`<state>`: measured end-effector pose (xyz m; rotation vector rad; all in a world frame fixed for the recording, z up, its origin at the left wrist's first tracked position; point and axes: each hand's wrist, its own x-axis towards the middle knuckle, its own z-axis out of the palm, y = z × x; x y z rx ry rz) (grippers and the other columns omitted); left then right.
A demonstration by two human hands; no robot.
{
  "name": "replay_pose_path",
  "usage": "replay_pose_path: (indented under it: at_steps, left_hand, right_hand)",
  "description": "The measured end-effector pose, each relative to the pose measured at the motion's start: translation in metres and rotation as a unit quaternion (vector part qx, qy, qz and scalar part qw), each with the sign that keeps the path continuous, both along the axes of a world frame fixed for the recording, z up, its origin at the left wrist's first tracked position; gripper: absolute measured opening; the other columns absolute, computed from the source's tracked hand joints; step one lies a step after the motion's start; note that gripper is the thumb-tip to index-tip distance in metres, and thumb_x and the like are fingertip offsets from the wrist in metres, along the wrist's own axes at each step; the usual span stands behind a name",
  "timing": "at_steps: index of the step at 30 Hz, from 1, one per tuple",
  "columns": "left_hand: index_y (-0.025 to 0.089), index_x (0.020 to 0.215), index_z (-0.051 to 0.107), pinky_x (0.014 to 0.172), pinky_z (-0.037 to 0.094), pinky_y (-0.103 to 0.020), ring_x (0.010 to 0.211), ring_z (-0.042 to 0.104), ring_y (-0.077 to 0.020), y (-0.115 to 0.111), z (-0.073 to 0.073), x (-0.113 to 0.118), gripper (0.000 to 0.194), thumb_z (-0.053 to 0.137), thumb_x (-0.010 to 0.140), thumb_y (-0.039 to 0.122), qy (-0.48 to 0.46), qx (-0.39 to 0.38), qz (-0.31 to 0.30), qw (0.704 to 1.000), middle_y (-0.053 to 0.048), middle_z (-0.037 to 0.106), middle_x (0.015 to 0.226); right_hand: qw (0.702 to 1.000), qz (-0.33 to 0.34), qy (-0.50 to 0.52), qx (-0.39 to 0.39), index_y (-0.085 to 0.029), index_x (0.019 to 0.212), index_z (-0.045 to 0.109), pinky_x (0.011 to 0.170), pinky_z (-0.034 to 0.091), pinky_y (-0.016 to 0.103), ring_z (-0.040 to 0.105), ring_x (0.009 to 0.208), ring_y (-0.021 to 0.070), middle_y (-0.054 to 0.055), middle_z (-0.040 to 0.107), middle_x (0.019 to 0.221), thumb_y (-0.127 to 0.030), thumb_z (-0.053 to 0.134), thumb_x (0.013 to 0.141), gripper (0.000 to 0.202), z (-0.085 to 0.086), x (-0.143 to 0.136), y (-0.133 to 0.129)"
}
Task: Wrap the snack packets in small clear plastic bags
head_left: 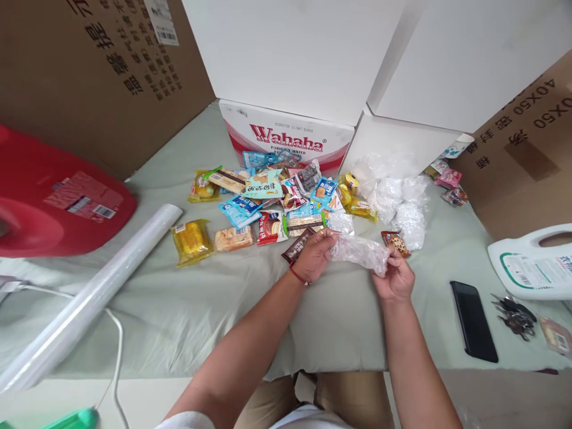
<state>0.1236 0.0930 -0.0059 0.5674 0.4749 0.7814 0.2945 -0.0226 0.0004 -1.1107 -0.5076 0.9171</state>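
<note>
A crumpled clear plastic bag is stretched between my two hands above the cloth. My left hand pinches its left end, and my right hand grips its right end. Beside my left hand lies a dark brown packet, partly hidden by it. Just behind my right hand is a small brown cookie packet. A pile of wrapped snacks spreads behind my left hand. More crumpled clear plastic bags are heaped behind my right hand.
The green cloth holds a red jug, a plastic roll and a white cable at left. A black phone, keys and a white bottle are at right. Behind stand a Wahaha box and cartons.
</note>
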Motion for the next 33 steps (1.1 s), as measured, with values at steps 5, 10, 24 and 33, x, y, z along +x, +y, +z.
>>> replay_pose_path:
  at_steps: [5, 10, 24, 33]
  left_hand:
    - [0.019, 0.075, 0.055, 0.066, 0.044, -0.023, 0.065, 0.051, -0.008, 0.003, -0.001, 0.001, 0.045, 0.095, 0.063, 0.035, -0.044, -0.039, 0.018, 0.998, 0.006, 0.054, 0.07]
    - [0.018, 0.075, 0.057, 0.065, 0.04, -0.023, 0.067, 0.052, -0.0078, 0.001, -0.003, 0.006, 0.045, 0.095, 0.063, 0.039, -0.027, -0.007, 0.007, 1.0, 0.005, 0.057, 0.074]
    - [0.017, 0.069, 0.054, 0.06, 0.045, -0.021, 0.061, 0.052, -0.0073, -0.001, -0.003, 0.004, 0.044, 0.092, 0.064, 0.037, -0.05, -0.023, -0.021, 0.998, 0.005, 0.054, 0.069]
    - [0.018, 0.075, 0.049, 0.06, 0.051, -0.022, 0.058, 0.057, -0.0087, 0.005, -0.003, 0.004, 0.037, 0.086, 0.071, 0.022, -0.09, -0.12, -0.006, 0.989, 0.006, 0.055, 0.066]
  right_hand:
    - [0.998, -0.059, 0.0, 0.0, -0.021, 0.072, 0.048, 0.036, 0.02, 0.016, 0.028, 0.046, 0.0044, -0.002, 0.055, 0.077, -0.029, 0.066, 0.07, 0.02, 0.007, 0.008, -0.002]
    - [0.924, -0.268, -0.274, 0.009, -0.023, 0.09, 0.061, 0.046, 0.036, 0.02, 0.04, 0.054, 0.0072, 0.001, 0.059, 0.086, -0.036, 0.067, 0.087, 0.015, 0.03, -0.022, -0.017]
    - [0.763, -0.086, -0.64, -0.023, -0.029, 0.102, 0.076, 0.077, 0.056, 0.034, 0.067, 0.083, 0.019, 0.004, 0.068, 0.094, -0.025, 0.063, 0.097, 0.015, 0.032, -0.018, -0.016]
    - [0.709, -0.027, -0.705, 0.003, -0.031, 0.108, 0.078, 0.078, 0.054, 0.03, 0.064, 0.088, 0.017, 0.003, 0.07, 0.097, -0.012, 0.061, 0.093, 0.03, 0.016, -0.017, -0.08]
